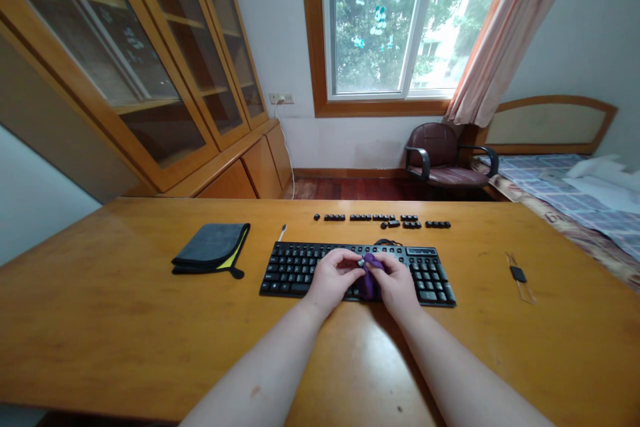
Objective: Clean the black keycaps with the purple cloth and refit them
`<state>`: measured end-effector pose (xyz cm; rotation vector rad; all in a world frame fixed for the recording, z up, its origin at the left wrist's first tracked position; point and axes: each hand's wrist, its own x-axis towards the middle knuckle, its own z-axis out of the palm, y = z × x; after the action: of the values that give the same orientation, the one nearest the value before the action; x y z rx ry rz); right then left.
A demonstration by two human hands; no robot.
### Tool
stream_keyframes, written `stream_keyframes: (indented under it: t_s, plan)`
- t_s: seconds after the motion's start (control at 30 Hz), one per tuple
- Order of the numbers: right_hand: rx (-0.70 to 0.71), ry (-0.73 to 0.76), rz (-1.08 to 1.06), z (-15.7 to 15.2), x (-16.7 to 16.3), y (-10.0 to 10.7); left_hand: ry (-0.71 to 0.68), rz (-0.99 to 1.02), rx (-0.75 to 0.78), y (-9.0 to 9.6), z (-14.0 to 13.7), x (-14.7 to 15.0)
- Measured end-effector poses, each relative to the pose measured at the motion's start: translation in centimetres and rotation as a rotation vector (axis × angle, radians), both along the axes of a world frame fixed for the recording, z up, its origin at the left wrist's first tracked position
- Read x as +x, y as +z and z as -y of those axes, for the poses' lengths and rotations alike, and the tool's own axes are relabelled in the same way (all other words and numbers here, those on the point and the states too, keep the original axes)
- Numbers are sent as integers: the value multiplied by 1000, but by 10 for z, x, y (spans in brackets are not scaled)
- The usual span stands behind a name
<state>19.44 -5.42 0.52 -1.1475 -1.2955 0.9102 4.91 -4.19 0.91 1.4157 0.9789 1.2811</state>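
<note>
Over the middle of a black keyboard (293,270), my two hands meet with their fingers closed. My left hand (333,280) pinches a small keycap (361,261), mostly hidden by the fingers. A bunched purple cloth (369,283) is gripped in my right hand (397,280) and presses against the keycap. Behind the keyboard lie several loose black keycaps (373,217) in short rows. The keyboard's top row shows bare switches where caps are off.
A folded grey cloth (213,247) with black edging lies left of the keyboard. A small brush (283,231) rests behind its left corner. To the right is a wire keycap puller (519,274). A chair (435,153) stands beyond the wooden desk (125,320).
</note>
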Motion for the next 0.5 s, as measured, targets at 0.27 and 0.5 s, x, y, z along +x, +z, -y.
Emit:
stream_keyframes:
  t_s: [0.27, 0.5]
  plan:
    - [-68, -14, -73, -2, 0, 0, -3, -163, 140, 4, -1, -4]
    - [-44, -3, -28, -1, -1, -1, -36, 37, -82, -2, -1, 0]
